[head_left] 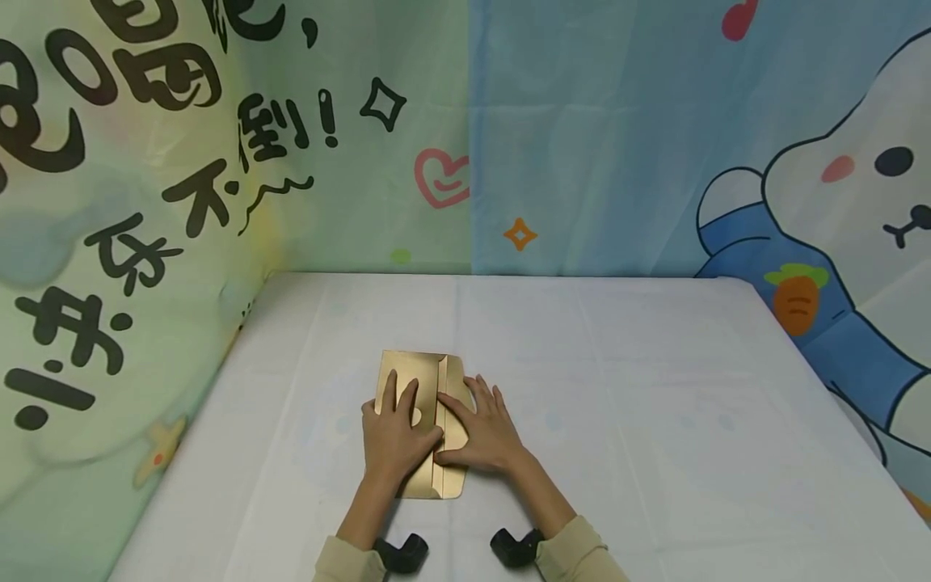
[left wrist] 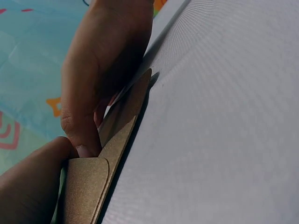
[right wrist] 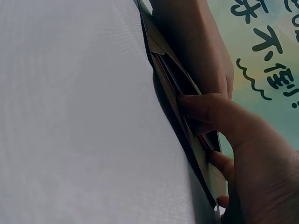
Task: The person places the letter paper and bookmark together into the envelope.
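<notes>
A gold paper envelope lies on the table, its long flap folded out to the right. My left hand rests across the envelope's body with fingers spread, the thumb at the edge of the opening. From the right, my right hand reaches over the flap; its thumb and index finger touch the opening at two spots, apart from each other. In the right wrist view the envelope gapes a little along that opening, and thin dark and reddish edges show inside. What lies within is mostly hidden.
A white cloth covers the table. Printed curtains hang behind and along the left side. Black wrist-worn pieces sit by both sleeves, close to the table's near side.
</notes>
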`<state>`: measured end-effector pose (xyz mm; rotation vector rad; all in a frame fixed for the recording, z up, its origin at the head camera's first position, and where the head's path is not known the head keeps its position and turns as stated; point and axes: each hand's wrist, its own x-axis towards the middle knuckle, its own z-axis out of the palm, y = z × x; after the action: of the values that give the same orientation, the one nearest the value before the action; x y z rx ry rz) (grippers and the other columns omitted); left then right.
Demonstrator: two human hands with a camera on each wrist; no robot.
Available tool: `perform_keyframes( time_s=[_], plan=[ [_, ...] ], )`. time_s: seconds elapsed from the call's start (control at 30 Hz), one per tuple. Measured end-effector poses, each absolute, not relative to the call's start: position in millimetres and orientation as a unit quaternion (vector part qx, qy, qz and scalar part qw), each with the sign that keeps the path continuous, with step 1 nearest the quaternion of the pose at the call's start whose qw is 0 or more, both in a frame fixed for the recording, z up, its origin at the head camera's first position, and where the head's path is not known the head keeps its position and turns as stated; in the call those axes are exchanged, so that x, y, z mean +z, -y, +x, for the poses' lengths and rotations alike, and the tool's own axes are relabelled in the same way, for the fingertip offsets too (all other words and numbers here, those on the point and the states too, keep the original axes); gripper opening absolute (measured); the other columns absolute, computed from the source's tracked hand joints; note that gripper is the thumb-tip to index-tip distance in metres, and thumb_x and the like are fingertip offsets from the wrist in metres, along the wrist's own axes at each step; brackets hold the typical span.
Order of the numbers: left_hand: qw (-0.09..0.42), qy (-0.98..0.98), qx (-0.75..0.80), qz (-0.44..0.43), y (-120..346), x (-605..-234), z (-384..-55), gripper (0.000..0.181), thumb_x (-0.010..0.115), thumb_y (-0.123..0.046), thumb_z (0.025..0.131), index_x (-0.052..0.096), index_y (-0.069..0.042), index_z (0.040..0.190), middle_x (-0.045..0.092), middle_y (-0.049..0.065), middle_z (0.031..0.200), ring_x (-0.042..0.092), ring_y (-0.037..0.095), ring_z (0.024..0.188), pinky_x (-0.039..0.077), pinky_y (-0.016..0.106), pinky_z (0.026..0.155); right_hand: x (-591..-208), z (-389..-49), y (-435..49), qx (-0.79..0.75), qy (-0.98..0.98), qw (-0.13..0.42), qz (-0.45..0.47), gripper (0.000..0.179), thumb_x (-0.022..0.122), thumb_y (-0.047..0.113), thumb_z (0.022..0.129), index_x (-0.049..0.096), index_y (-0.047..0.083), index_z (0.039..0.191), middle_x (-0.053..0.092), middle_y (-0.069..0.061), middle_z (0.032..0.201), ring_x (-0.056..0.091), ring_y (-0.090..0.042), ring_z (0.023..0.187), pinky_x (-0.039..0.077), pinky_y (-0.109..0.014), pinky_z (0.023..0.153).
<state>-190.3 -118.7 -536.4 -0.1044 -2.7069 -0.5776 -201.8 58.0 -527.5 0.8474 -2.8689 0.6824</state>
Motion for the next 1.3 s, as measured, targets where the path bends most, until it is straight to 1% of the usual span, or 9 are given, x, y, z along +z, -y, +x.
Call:
perform_keyframes(
  time_s=[0.3,0.47,1.0,1.2,1.3],
  plan=[
    [0.186,0.962,-0.198,-0.039,120.8,-538.6,-187.8,0.072,0.061,-0.045,0.064,0.055,-0.013,0.128,0.036,0.016,0.143,0.046,0.045,0.094,0.033,0.047,0.086,-531.9,-199.8,-55.2,0.216,0.940,0.020,0.264,0.091,0.062,0.067,0.064,0.041,0.023,0.140,0.023,-0.020,0.146,0.011,-0.037,0.137,0.008,-0.054,0.107],
    [0.192,0.960,-0.199,-0.038,122.7,-538.7,-188.3,0.072,0.062,-0.044,0.064,0.055,-0.013,0.128,0.036,0.016,0.142,0.046,0.045,0.093,0.033,0.047,0.085,-531.1,-199.5,-53.3,0.214,0.939,0.024,0.267,0.090,0.062,0.067,0.065,0.041,0.023,0.140,0.023,-0.020,0.146,0.011,-0.037,0.137,0.008,-0.054,0.106],
    [0.179,0.965,-0.191,-0.036,124.5,-543.2,-191.5,0.074,0.061,-0.047,0.064,0.053,-0.015,0.130,0.033,0.015,0.145,0.045,0.045,0.095,0.033,0.048,0.087,-533.4,-202.2,-52.7,0.202,0.940,0.023,0.274,0.089,0.060,0.067,0.066,0.040,0.023,0.141,0.022,-0.020,0.147,0.010,-0.037,0.137,0.008,-0.055,0.106],
    [0.181,0.963,-0.195,-0.032,124.8,-543.2,-192.4,0.074,0.061,-0.047,0.064,0.052,-0.016,0.131,0.031,0.014,0.146,0.044,0.045,0.098,0.035,0.049,0.086,-536.3,-204.4,-52.9,0.212,0.936,0.032,0.277,0.089,0.060,0.067,0.066,0.041,0.022,0.140,0.024,-0.021,0.146,0.012,-0.039,0.136,0.008,-0.055,0.106],
    [0.184,0.962,-0.200,-0.031,124.1,-543.4,-192.0,0.073,0.062,-0.048,0.066,0.052,-0.016,0.131,0.030,0.013,0.146,0.042,0.046,0.103,0.034,0.051,0.087,-538.7,-205.7,-53.8,0.214,0.937,0.032,0.276,0.091,0.060,0.068,0.066,0.040,0.020,0.141,0.024,-0.020,0.146,0.012,-0.037,0.136,0.009,-0.053,0.106]
  ],
)
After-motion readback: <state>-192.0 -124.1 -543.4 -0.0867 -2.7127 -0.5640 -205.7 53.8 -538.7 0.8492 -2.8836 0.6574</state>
